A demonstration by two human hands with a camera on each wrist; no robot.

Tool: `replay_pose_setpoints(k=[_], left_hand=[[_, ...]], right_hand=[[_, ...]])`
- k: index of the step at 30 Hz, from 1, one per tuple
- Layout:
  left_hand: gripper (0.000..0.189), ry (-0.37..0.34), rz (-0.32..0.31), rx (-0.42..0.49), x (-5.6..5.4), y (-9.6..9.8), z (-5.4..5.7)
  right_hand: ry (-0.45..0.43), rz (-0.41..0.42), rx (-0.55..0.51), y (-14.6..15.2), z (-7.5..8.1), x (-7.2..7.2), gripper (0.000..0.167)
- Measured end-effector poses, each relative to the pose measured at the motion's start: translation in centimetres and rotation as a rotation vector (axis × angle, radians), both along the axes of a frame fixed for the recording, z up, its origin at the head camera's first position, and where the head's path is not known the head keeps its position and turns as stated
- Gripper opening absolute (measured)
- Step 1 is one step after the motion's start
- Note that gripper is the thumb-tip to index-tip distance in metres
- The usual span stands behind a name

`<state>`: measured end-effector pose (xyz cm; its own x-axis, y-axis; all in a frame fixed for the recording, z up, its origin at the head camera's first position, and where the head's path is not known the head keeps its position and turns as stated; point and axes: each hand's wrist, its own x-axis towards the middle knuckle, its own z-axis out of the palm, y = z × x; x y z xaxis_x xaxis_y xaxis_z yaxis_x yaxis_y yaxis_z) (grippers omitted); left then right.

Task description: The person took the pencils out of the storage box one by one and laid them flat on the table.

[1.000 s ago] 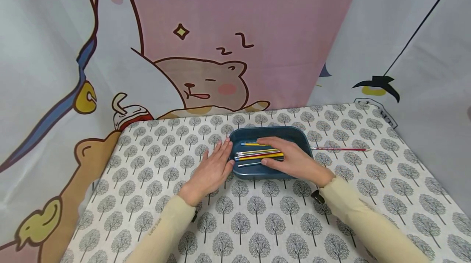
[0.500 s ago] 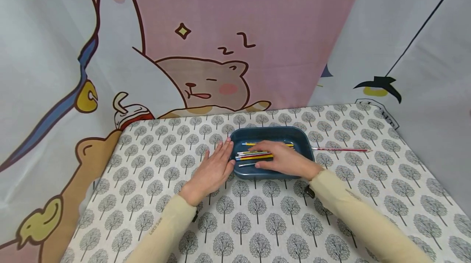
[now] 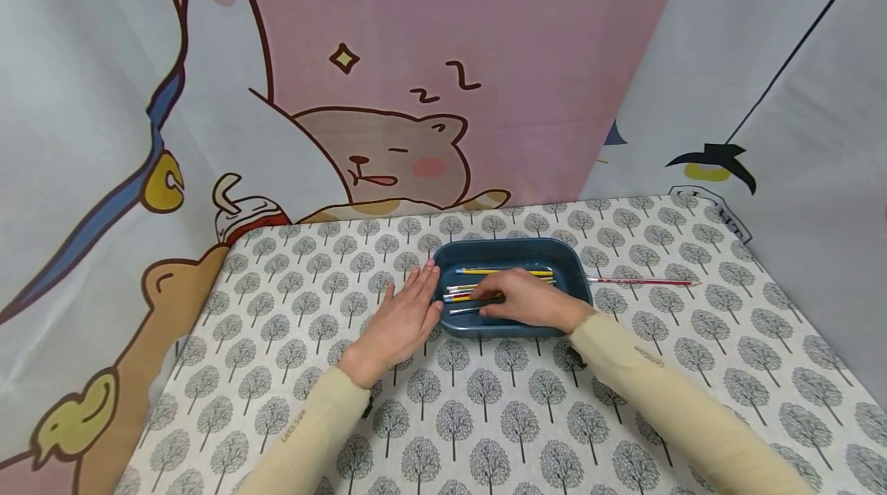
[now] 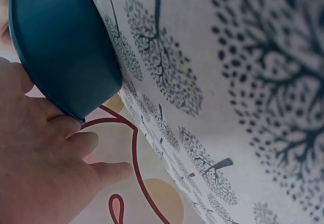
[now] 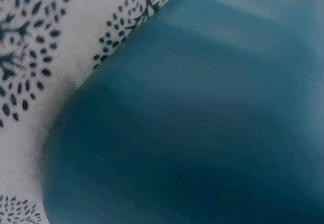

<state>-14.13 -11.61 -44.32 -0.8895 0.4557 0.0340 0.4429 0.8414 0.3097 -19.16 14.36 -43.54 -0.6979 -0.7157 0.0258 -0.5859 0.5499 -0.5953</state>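
Note:
A dark blue tray stands on the tree-print cloth, with several pencils lying lengthwise in it. Straight fingers of my left hand rest against the tray's left end; in the left wrist view that hand touches the tray's rim. Inside the tray, my right hand reaches over the lower pencils. Its fingers are bent down at a yellow pencil, thumb beside a dark pencil; whether they pinch one is hidden. In the right wrist view the tray wall fills most of the frame.
A red pencil lies on the cloth just right of the tray, pointing right. The table is covered by the tree-print cloth. Printed cartoon curtains stand behind and at both sides.
My right hand has moved left and its fingers have drawn in, from spread across the pencils to bent over the lower ones. The upper yellow pencil is more exposed. My left hand keeps its place.

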Motion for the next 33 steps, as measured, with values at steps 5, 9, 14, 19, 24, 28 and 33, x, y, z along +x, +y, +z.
replay_pose_setpoints(k=[5,9,14,19,24,28,33], left_hand=[[0.061,0.002,-0.003,0.004,0.0,0.0,0.0],[0.061,-0.002,-0.005,0.004,-0.1,0.0,0.0],[0.061,-0.008,-0.002,-0.001,-0.1,0.0,0.0],[0.061,-0.009,0.002,0.008,-0.2,0.0,-0.1],[0.061,-0.009,0.01,0.013,-0.2,0.0,-0.1],[0.061,-0.005,0.009,0.023,-0.2,0.0,-0.1],[0.061,0.007,0.004,0.019,-0.1,0.1,-0.2]], right_hand=[[0.031,0.026,0.009,0.2,-0.5,-0.4,0.022],[0.058,0.049,-0.001,0.3,-0.8,-0.5,0.02],[0.07,0.058,0.013,0.4,-1.1,-0.9,0.019],[0.08,0.048,0.055,0.2,-1.3,-1.1,0.018],[0.092,0.064,0.086,0.1,-1.2,-1.2,0.018],[0.077,0.067,0.106,0.1,-1.0,-1.0,0.018],[0.052,0.057,0.136,0.1,-0.8,-0.7,0.017]])
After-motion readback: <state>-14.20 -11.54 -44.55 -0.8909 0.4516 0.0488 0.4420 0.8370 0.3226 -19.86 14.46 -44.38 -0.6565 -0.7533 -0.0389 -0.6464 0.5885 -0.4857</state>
